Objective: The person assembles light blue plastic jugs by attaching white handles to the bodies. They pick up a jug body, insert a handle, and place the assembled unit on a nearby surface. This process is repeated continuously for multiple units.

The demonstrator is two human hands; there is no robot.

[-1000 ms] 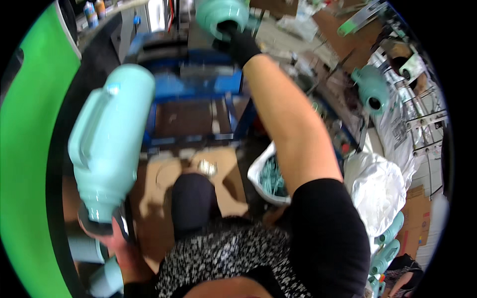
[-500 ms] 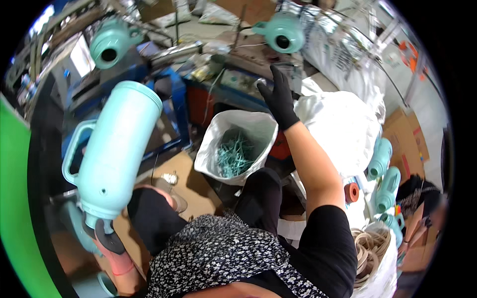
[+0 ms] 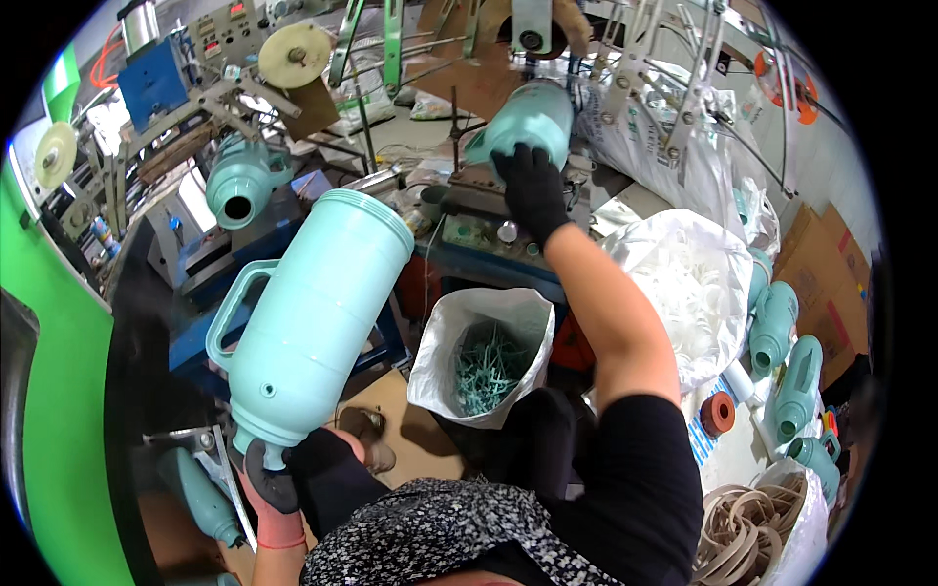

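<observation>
At the left, a large mint-green plastic jug body (image 3: 318, 313) with a side handle stands tilted, its wide threaded end up. My left hand (image 3: 270, 478), in a dark glove, is closed round its narrow neck at the bottom. Ahead, a similar jug body (image 3: 532, 122) lies on the machine with its neck end toward me. My black-gloved right hand (image 3: 533, 192) has its fingers curled over that neck end and hides the mouth. A third jug body (image 3: 239, 186) rests at the far left, its dark mouth facing me.
Between my knees and the machine stands a white sack (image 3: 430, 376) holding green plastic trimmings. A white bag (image 3: 684, 293) of pale rings, a brown tape roll (image 3: 718, 414) and several jug bodies (image 3: 775, 327) are on the right. Metal linkage arms (image 3: 625, 83) hang above the machine.
My right hand has moved from beside the jug body on the machine onto its neck end. The jug in my left hand has shifted right in view. The view has tilted up, showing more machinery.
</observation>
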